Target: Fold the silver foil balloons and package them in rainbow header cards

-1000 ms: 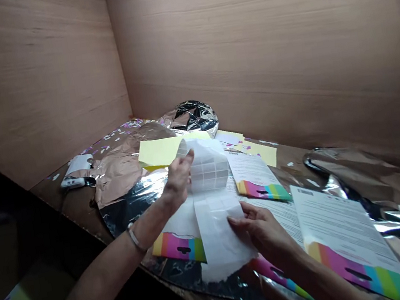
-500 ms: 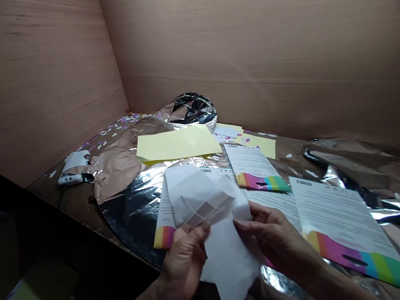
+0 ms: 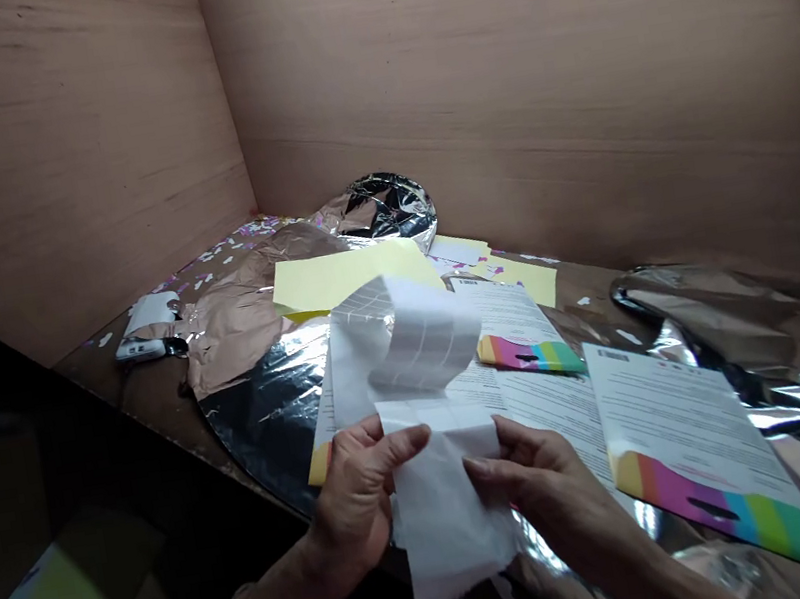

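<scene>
Between my two hands is a white paper strip, marked off in a grid like a sheet of blank labels. Its upper part curls up and over, and its lower end hangs down with a ragged edge. My left hand pinches the left edge between thumb and fingers; a bangle circles that wrist. On the right edge, my right hand is closed in a similar pinch. Beneath the strip lie printed cards with rainbow bands, one rainbow card just beyond my right hand. The strip partly covers them.
Yellow paper lies on black and copper foil packaging. Another rainbow card is at the right, beside more shiny foil. A white device sits at the left edge. Small cut scraps are scattered near the wooden walls.
The strip's top part has unfolded and now curls upward, showing its grid. Its lower end has swung slightly left and up. Both hands keep their grip.
</scene>
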A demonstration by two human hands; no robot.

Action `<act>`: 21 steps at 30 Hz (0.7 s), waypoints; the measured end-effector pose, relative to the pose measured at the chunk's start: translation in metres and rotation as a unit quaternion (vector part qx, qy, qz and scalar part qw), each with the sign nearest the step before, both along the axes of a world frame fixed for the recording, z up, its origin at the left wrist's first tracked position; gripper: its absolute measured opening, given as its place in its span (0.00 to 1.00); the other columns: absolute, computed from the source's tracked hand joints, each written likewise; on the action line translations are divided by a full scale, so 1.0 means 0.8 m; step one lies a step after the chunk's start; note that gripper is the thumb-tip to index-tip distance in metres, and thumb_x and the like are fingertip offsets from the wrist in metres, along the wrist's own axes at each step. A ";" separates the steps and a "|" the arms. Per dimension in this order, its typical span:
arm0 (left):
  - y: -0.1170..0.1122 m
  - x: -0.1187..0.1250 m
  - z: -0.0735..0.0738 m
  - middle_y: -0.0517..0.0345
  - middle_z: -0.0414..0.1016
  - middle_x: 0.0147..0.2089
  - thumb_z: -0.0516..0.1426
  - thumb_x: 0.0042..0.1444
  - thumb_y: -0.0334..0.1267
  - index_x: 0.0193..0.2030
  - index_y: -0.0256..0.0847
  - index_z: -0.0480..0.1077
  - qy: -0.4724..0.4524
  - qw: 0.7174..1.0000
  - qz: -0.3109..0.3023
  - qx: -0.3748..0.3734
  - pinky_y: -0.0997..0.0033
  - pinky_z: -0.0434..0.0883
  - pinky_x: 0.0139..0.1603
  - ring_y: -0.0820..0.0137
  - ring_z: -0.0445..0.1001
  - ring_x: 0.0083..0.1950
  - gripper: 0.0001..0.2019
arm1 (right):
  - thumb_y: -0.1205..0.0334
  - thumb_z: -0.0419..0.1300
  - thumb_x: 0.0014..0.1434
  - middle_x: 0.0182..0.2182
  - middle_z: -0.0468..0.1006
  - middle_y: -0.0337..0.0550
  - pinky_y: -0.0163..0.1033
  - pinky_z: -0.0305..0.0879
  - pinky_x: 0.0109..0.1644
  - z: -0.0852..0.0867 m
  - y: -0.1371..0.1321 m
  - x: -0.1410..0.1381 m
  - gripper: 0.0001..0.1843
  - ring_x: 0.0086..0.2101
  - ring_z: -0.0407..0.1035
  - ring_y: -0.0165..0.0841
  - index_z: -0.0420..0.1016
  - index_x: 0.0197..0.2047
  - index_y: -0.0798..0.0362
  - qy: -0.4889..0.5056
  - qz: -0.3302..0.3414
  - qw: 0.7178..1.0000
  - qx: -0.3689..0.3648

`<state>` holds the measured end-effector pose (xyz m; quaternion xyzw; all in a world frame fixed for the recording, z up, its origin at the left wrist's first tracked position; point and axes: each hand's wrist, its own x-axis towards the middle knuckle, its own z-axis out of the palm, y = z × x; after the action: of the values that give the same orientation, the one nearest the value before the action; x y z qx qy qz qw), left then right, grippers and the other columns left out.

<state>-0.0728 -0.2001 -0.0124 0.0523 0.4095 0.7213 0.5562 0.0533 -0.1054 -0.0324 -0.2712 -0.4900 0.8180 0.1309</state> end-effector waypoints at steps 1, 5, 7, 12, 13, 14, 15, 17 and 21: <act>0.000 0.002 -0.003 0.49 0.77 0.29 0.68 0.34 0.37 0.29 0.32 0.75 0.004 1.000 0.005 -0.013 0.71 0.69 0.32 0.67 0.73 0.28 0.14 | 0.58 0.65 0.49 0.29 0.75 0.42 0.37 0.63 0.32 -0.002 0.002 0.000 0.14 0.29 0.67 0.34 0.73 0.39 0.55 -0.010 0.008 1.000 0.017; 0.004 0.004 -0.012 0.49 0.76 0.26 0.67 0.32 0.35 0.25 0.32 0.77 0.034 0.998 0.036 -0.038 0.72 0.69 0.32 0.69 0.72 0.27 0.11 | 0.58 0.62 0.52 0.34 0.74 0.44 0.41 0.64 0.35 -0.001 0.015 0.006 0.16 0.33 0.67 0.37 0.71 0.44 0.53 -0.062 -0.086 0.937 0.333; 0.005 0.004 -0.015 0.50 0.76 0.25 0.67 0.33 0.34 0.24 0.32 0.76 0.055 0.996 0.052 -0.049 0.74 0.68 0.31 0.70 0.72 0.26 0.09 | 0.64 0.60 0.54 0.38 0.72 0.45 0.42 0.63 0.39 0.006 0.020 0.009 0.14 0.37 0.67 0.37 0.71 0.45 0.51 -0.032 -0.179 0.801 0.571; 0.004 0.010 -0.016 0.51 0.76 0.25 0.65 0.38 0.34 0.26 0.33 0.77 0.069 0.997 0.011 -0.026 0.75 0.67 0.32 0.71 0.71 0.28 0.07 | 0.76 0.51 0.57 0.33 0.72 0.46 0.40 0.61 0.34 0.018 0.015 0.001 0.15 0.33 0.65 0.34 0.70 0.45 0.54 0.073 -0.062 0.637 0.765; 0.004 0.012 -0.016 0.52 0.75 0.25 0.64 0.39 0.34 0.27 0.33 0.77 0.081 0.997 0.003 -0.020 0.75 0.67 0.32 0.71 0.71 0.28 0.07 | 0.77 0.50 0.57 0.33 0.72 0.47 0.41 0.61 0.34 0.016 0.013 -0.003 0.15 0.33 0.64 0.35 0.69 0.45 0.55 0.079 -0.055 0.623 0.776; 0.003 0.012 -0.017 0.52 0.75 0.26 0.63 0.41 0.34 0.27 0.33 0.77 0.099 0.995 -0.003 -0.017 0.75 0.67 0.33 0.72 0.71 0.28 0.06 | 0.77 0.50 0.57 0.33 0.72 0.48 0.42 0.61 0.34 0.014 0.010 -0.006 0.16 0.34 0.64 0.35 0.69 0.46 0.56 0.080 -0.054 0.612 0.785; 0.003 0.013 -0.018 0.52 0.75 0.26 0.62 0.42 0.34 0.28 0.33 0.78 0.122 0.992 -0.012 -0.017 0.75 0.66 0.33 0.72 0.71 0.29 0.06 | 0.77 0.49 0.58 0.33 0.72 0.48 0.42 0.61 0.34 0.011 0.009 -0.009 0.16 0.33 0.64 0.35 0.68 0.47 0.56 0.081 -0.053 0.608 0.788; 0.001 0.012 -0.020 0.54 0.75 0.27 0.60 0.45 0.34 0.28 0.33 0.78 0.167 0.985 -0.031 -0.021 0.74 0.66 0.35 0.71 0.70 0.30 0.07 | 0.77 0.48 0.58 0.33 0.72 0.48 0.41 0.61 0.33 0.004 0.007 -0.012 0.17 0.33 0.63 0.35 0.68 0.47 0.56 0.083 -0.047 0.612 0.785; 0.000 0.009 -0.019 0.56 0.75 0.28 0.57 0.47 0.33 0.30 0.34 0.77 0.211 0.976 -0.057 -0.019 0.75 0.65 0.37 0.72 0.70 0.33 0.07 | 0.78 0.48 0.57 0.35 0.71 0.50 0.42 0.62 0.34 -0.003 0.007 -0.011 0.17 0.34 0.63 0.36 0.67 0.47 0.57 0.092 -0.052 0.618 0.779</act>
<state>-0.0655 -0.2002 -0.0276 0.2162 0.5276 0.6529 0.4986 0.0445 -0.0999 -0.0348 -0.0159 -0.9140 0.1415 0.3800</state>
